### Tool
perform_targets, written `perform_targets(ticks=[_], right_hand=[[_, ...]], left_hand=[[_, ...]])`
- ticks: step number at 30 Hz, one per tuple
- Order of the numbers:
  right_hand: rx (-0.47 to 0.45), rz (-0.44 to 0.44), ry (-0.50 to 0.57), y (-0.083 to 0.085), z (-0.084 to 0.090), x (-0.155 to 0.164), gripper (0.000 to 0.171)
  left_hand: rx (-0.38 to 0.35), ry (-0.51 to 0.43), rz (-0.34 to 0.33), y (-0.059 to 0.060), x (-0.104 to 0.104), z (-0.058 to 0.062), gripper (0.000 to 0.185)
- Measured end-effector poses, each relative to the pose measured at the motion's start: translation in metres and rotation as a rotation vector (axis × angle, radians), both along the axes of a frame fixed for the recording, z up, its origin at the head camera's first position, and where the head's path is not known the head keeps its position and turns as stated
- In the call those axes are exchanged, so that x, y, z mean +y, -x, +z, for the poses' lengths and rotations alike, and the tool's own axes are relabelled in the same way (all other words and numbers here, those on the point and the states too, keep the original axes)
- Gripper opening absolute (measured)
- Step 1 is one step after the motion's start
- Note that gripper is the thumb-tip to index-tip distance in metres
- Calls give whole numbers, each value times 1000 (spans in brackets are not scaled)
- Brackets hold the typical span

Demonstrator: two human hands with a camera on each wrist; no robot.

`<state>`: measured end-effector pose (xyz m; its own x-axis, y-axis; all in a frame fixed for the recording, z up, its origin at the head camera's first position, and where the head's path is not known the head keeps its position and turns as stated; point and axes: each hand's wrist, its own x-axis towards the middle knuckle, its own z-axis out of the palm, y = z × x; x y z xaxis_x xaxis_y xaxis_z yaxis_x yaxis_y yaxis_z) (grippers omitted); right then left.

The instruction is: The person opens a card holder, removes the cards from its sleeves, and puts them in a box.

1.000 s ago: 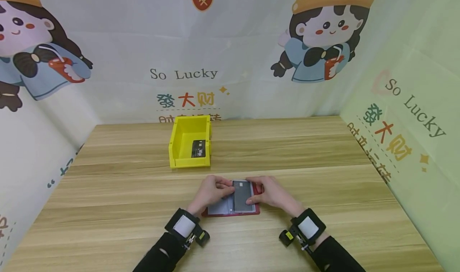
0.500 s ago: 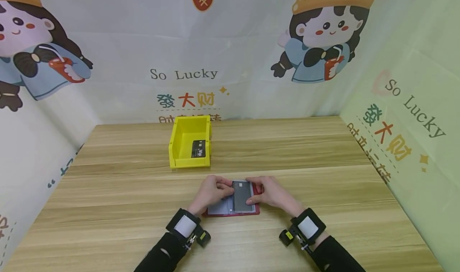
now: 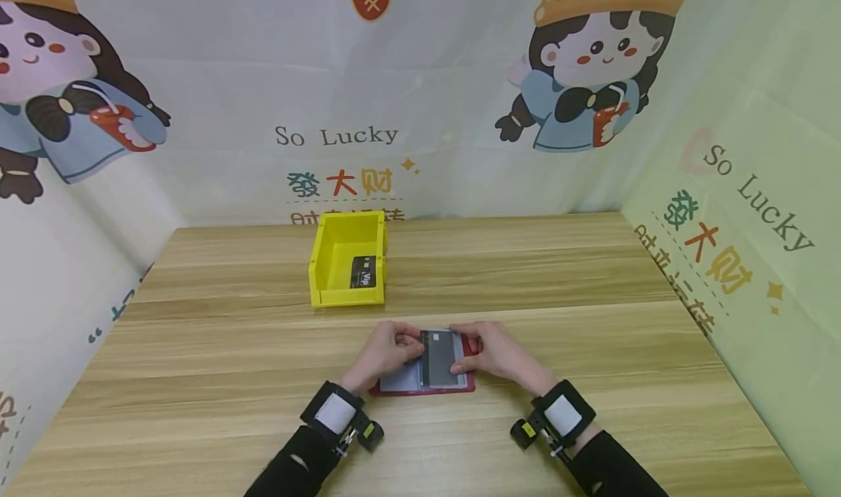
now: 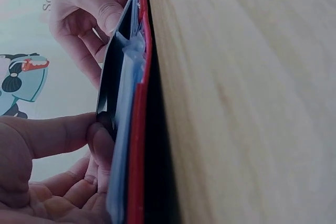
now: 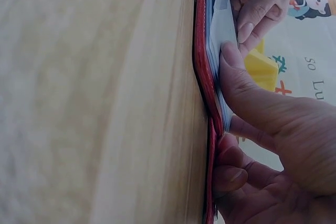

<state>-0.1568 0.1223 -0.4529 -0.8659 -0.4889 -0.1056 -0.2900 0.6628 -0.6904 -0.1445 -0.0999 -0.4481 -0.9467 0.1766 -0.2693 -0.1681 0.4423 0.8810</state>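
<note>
Cards sit in a red card holder (image 3: 423, 386) that lies open and flat on the counter (image 3: 591, 336), near the front edge and about in the middle. It has a red cover and clear plastic pockets inside. One dark card (image 3: 436, 357) sits over the right part of the holder, and its far end sticks out a little past the pockets.

The left hand (image 3: 386, 351) rests on the left side of the holder. Its thumb and a finger pinch the left edge of the dark card. In the left wrist view, the thumb and fingertip (image 4: 101, 141) press on the dark card (image 4: 109, 85) from both sides, above the blue-looking pockets and the red cover (image 4: 137, 145).

The right hand (image 3: 496, 351) is on the right side of the holder. Its thumb (image 5: 247, 90) pushes down on the pale pockets (image 5: 223, 24), and its other fingers curl around the red edge (image 5: 202, 66), so this hand grips the holder. The two hands are close together, with the dark card between them.

Farther back on the counter stands a yellow bin (image 3: 347, 260), well apart from the hands. A black card (image 3: 363, 271) lies inside it, toward its right side.

Behind the counter hangs a sheet (image 3: 420, 81) with cartoon girls and the words "So Lucky". The same kind of sheet covers the left and right sides too.

Both wrists wear black bands (image 3: 561, 417) with small cameras, over dark sleeves.
</note>
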Motion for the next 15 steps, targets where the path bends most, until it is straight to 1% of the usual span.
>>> perform_targets(ticks=[4, 8, 15], right_hand=[[5, 2, -5, 0, 0, 0, 71], [10, 4, -9, 1, 0, 0, 71], [19, 10, -8, 3, -2, 1, 71]], left_hand=[[-2, 10, -15, -1, 0, 1, 30], [6, 19, -10, -1, 1, -1, 35], [8, -8, -6, -1, 0, -1, 31]])
